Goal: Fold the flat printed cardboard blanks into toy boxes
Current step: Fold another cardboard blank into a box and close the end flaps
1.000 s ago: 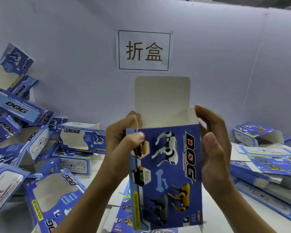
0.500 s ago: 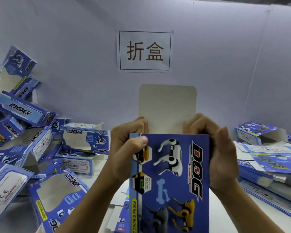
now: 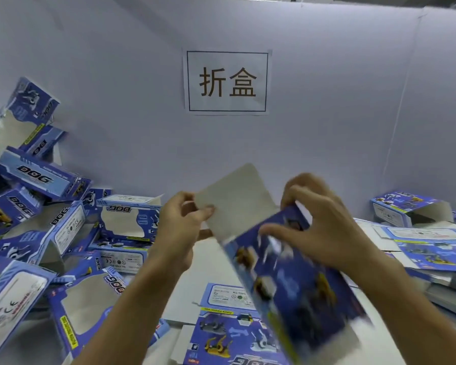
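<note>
I hold a blue printed toy box (image 3: 295, 280) in the air at centre, tilted with its lower end toward the right and blurred by motion. Its plain grey top flap (image 3: 237, 198) stands open, pointing up and left. My left hand (image 3: 181, 227) pinches the left edge of that flap between thumb and fingers. My right hand (image 3: 319, 222) grips the box's upper right corner, fingers curled over the printed face. A flat printed blank (image 3: 221, 327) lies on the table below the box.
Several folded blue boxes (image 3: 45, 227) are piled at the left against the wall. A stack of flat blanks (image 3: 427, 248) lies at the right, with one open box (image 3: 408, 206) behind it. A paper sign (image 3: 228, 81) hangs on the partition wall.
The box has swung from upright to tilted, its lower end going right. My left hand has shifted from the box's printed corner onto the flap. My right hand has moved over the front face.
</note>
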